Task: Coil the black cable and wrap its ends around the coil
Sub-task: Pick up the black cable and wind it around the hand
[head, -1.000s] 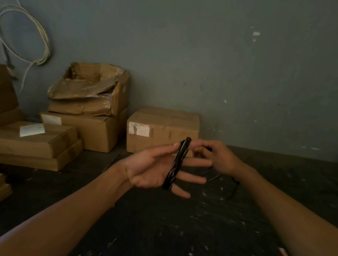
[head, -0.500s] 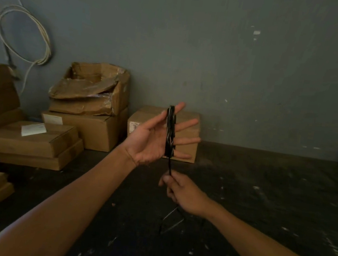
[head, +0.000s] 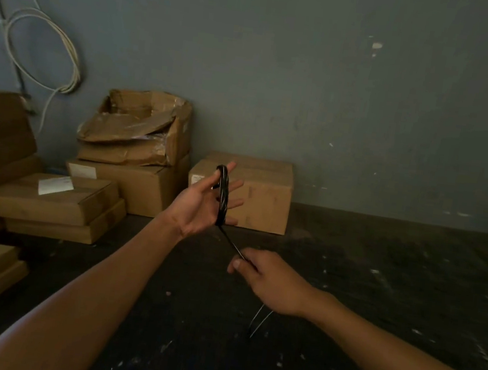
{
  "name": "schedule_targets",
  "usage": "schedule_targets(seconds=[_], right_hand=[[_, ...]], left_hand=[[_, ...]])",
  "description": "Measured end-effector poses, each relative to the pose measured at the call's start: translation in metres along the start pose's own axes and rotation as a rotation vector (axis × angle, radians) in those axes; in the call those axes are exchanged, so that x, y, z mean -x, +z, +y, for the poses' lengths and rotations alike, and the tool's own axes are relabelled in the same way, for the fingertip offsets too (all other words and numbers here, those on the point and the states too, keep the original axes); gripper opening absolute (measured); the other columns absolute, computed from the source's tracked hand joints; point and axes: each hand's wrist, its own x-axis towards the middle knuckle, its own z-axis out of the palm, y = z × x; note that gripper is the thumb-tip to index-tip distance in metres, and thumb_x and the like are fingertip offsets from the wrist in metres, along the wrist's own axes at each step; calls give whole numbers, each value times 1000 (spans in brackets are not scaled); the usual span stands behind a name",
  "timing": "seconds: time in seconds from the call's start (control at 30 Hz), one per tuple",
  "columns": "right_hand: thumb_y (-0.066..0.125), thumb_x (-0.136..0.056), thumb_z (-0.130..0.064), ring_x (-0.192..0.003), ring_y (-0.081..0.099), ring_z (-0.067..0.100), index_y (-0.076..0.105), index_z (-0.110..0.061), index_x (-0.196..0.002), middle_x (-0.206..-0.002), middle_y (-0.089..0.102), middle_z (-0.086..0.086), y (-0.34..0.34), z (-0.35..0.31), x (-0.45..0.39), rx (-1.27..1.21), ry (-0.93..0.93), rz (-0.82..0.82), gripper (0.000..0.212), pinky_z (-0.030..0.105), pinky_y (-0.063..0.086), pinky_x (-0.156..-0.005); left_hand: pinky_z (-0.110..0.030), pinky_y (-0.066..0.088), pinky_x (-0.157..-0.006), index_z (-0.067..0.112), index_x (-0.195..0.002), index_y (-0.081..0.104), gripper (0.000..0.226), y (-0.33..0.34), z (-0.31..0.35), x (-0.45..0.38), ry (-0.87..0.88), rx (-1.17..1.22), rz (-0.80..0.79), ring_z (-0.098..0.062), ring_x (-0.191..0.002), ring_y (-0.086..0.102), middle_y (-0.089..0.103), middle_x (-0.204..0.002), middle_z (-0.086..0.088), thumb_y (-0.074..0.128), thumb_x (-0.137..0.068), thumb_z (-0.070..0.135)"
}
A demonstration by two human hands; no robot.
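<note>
The black cable (head: 223, 194) is wound in a tight coil around the spread fingers of my left hand (head: 200, 207), which is raised palm up in front of the boxes. From the coil's lower end a strand runs down and right to my right hand (head: 268, 282), which pinches it between thumb and fingers. The loose end of the cable (head: 259, 322) hangs below my right hand over the dark floor.
Cardboard boxes stand against the grey wall: one behind my left hand (head: 263, 193), a crushed one on a stack (head: 139, 130), flat ones at left (head: 52, 202). A white cable loop (head: 54, 50) hangs on the wall. The floor (head: 376, 291) is dark and speckled.
My right hand went from the coil's top down below it, pulling the strand taut, then shifted right. My left hand rose from the earliest frame, then settled slightly lower.
</note>
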Motion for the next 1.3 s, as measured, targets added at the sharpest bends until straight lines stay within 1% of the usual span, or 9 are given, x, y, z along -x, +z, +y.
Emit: schedule_targets(seconds=[0.1,0.37,0.57,0.63,0.77,0.87,1.07,1.17,1.3], right_hand=[[45,-100,-32,-59,53,2,62,-31,-98,-76,61,-4,-15,-3,-4,103,-9,23,17,23,43,-56],[53,-95,-39,-86,61,10,67,-25,-102,-93,68,-5,-64,-12,-10,553,-25,35,21,27,46,-70],[57,-93,-40,-83,58,10,67,-28,-101,-91,67,-8,-90,-21,-14,765,-78,26,18,34,51,-77],[59,-91,-40,-76,54,7,67,-28,-100,-86,63,-9,-99,-21,-15,808,-89,25,17,33,50,-74],[60,-89,-45,-75,51,8,65,-28,-92,-76,53,-13,-113,-17,-19,931,-123,4,17,29,43,-65],[57,-89,-50,-69,47,5,63,-27,-90,-70,51,-14,-120,-12,-19,974,-146,-41,24,25,33,-56],[51,-90,-53,-69,58,8,67,-24,-88,-76,66,-6,-128,4,-16,845,-203,-49,33,35,51,-67],[54,-88,-53,-65,60,12,69,-21,-81,-69,66,-3,-129,6,-17,617,-205,-3,37,37,50,-64],[56,-76,-67,-69,62,29,71,-27,-75,-74,68,14,-123,7,-20,205,-202,119,43,42,49,-66]], left_hand=[[-65,11,-111,42,-141,43,42,-9,-11,1,-50,-121,31,-37,-143,27,35,-155,-1,32,-100,44],[-63,10,-116,46,-131,55,38,-11,-30,8,-173,-247,-71,-34,-144,24,35,-154,-3,43,-96,43],[-60,18,-115,41,-134,52,37,0,-33,15,-251,-307,-137,-32,-143,26,36,-154,-5,38,-100,36],[-59,25,-111,43,-127,58,34,4,-35,18,-304,-326,-169,-30,-137,35,42,-149,-4,39,-99,36],[-42,43,-93,40,-123,59,33,15,-35,22,-434,-461,-282,-28,-130,41,47,-147,-3,44,-93,43],[-52,40,-104,45,-131,55,37,18,-30,21,-530,-534,-432,-27,-134,41,47,-146,4,40,-97,45],[-69,26,-108,34,-144,43,47,21,-23,25,-580,-334,-649,-40,-138,37,42,-151,-10,37,-98,41],[-69,22,-108,34,-144,42,47,28,-21,30,-533,-123,-763,-46,-141,27,38,-153,-13,35,-98,41],[-69,22,-105,33,-144,41,47,35,-21,35,-383,137,-866,-49,-138,30,36,-154,-15,43,-98,39]])
